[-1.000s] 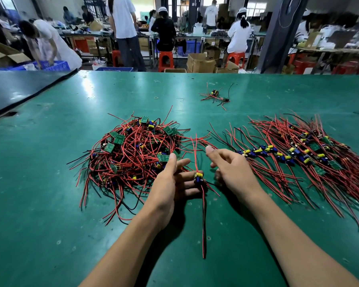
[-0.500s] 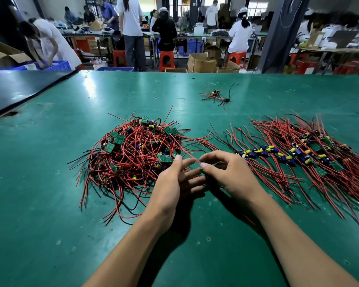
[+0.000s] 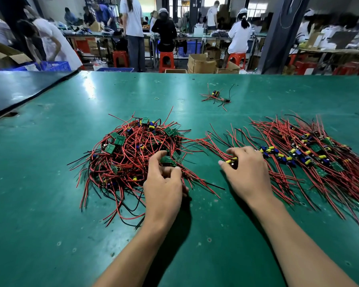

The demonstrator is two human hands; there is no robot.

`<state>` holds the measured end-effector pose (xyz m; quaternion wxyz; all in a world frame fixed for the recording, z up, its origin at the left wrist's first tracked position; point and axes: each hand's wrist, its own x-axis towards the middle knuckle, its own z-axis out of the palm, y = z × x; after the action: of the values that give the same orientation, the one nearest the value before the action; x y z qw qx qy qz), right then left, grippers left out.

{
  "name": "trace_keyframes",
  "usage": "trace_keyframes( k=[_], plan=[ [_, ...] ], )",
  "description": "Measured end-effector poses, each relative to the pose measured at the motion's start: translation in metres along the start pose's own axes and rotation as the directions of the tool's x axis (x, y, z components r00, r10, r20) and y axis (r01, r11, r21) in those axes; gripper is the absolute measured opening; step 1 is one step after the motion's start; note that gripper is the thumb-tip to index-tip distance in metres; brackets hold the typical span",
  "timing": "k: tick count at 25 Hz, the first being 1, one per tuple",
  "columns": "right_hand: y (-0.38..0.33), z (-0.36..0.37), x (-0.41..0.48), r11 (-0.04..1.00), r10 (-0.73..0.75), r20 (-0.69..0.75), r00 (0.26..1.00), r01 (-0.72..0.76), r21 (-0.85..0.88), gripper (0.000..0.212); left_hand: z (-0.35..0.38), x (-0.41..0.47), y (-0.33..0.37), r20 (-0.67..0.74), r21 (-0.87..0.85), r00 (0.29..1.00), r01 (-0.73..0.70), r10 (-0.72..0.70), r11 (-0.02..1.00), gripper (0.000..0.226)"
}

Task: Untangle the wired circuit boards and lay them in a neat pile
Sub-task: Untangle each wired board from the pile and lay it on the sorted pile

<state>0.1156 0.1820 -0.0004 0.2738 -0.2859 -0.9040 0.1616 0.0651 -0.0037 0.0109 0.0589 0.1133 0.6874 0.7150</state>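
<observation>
A tangled heap [image 3: 131, 154] of small green circuit boards with red and black wires lies left of centre on the green table [image 3: 50, 214]. At its near right edge my left hand [image 3: 164, 187] pinches one green board [image 3: 167, 160] between thumb and fingers. To the right, sorted boards lie in a row, the neat pile [image 3: 311, 160], their wires fanned out. My right hand [image 3: 247, 170] rests at the left end of that row, fingers curled over a board with a yellow part [image 3: 230, 160].
A small separate bundle of wired boards [image 3: 216, 97] lies farther back on the table. A dark table [image 3: 19, 90] adjoins at the far left. Behind the table people work at benches with red stools and cardboard boxes.
My hands, together at the centre before, have parted. The right hand carried a board right to the row's end. The left hand went to the heap and took a green board.
</observation>
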Motion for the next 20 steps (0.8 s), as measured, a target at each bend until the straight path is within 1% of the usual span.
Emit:
trace_keyframes(
  k=[1,2,3,4,5,7,8,10,12,13,14,15,16,17,18,19,20],
  plan=[
    [-0.005,0.001,-0.002,0.998,-0.059,-0.039,0.998,0.060,0.034,0.032,0.001,-0.001,0.000,-0.011,0.029,1.000,-0.002,0.002,1.000,0.050],
    [-0.010,0.003,-0.004,0.986,-0.120,-0.078,0.990,0.128,0.108,0.027,0.001,0.000,-0.002,-0.024,0.049,1.000,0.012,-0.011,0.999,0.060],
    [-0.015,0.004,-0.005,0.966,-0.161,-0.084,0.983,0.174,0.193,0.021,0.001,0.002,-0.004,-0.039,0.065,0.999,0.032,-0.030,0.997,0.066],
    [-0.018,0.007,-0.007,0.947,-0.182,-0.045,0.982,0.187,0.259,0.017,0.000,0.004,-0.005,-0.049,0.089,0.998,0.048,-0.044,0.995,0.067],
    [-0.020,0.010,-0.008,0.944,-0.189,0.029,0.981,0.174,0.281,0.016,-0.002,0.006,-0.006,-0.049,0.121,0.998,0.056,-0.051,0.991,0.064],
    [-0.016,0.017,-0.008,0.973,-0.158,0.171,0.972,0.124,0.192,0.020,-0.003,0.007,-0.007,-0.024,0.139,0.999,0.050,-0.047,0.989,0.045],
    [-0.012,0.019,-0.008,0.982,-0.138,0.196,0.971,0.108,0.157,0.022,-0.003,0.006,-0.006,-0.014,0.118,0.999,0.045,-0.044,0.992,0.035],
    [-0.009,0.018,-0.007,0.983,-0.102,0.174,0.979,0.072,0.171,0.023,-0.002,0.003,-0.004,-0.011,0.080,1.000,0.023,-0.022,0.997,0.023],
    [-0.012,0.015,-0.007,0.974,-0.099,0.120,0.988,0.072,0.215,0.020,-0.001,0.000,-0.003,-0.018,0.113,0.999,-0.047,0.049,0.993,0.016],
    [-0.015,0.014,-0.008,0.966,-0.093,0.080,0.992,0.070,0.249,0.017,-0.001,-0.001,-0.003,-0.007,0.143,0.996,-0.089,0.091,0.986,0.013],
    [-0.019,0.012,-0.008,0.946,-0.079,0.053,0.996,0.058,0.318,0.013,0.000,-0.002,-0.004,0.012,0.166,0.992,-0.128,0.128,0.978,0.011],
    [-0.022,0.009,-0.009,0.902,-0.063,0.062,0.996,0.031,0.431,0.010,0.001,-0.003,-0.005,0.030,0.186,0.987,-0.162,0.160,0.969,0.011],
    [-0.026,0.005,-0.009,0.826,-0.076,0.120,0.990,-0.005,0.563,0.007,0.002,-0.003,-0.007,0.043,0.207,0.981,-0.194,0.189,0.959,0.013],
    [-0.030,0.002,-0.011,0.746,-0.127,0.204,0.971,-0.042,0.665,0.011,0.003,-0.003,-0.007,0.057,0.230,0.977,-0.214,0.207,0.949,0.017],
    [-0.033,0.000,-0.013,0.711,-0.207,0.264,0.942,-0.041,0.702,0.020,0.004,-0.003,-0.008,0.071,0.237,0.976,-0.218,0.207,0.947,0.021],
    [-0.035,0.001,-0.015,0.735,-0.281,0.284,0.917,0.014,0.678,0.029,0.005,-0.002,-0.007,0.086,0.223,0.977,-0.207,0.193,0.953,0.025],
    [-0.037,0.003,-0.018,0.771,-0.336,0.272,0.902,0.098,0.629,0.035,0.005,-0.002,-0.008,0.103,0.204,0.978,-0.197,0.179,0.959,0.029]
  ],
)
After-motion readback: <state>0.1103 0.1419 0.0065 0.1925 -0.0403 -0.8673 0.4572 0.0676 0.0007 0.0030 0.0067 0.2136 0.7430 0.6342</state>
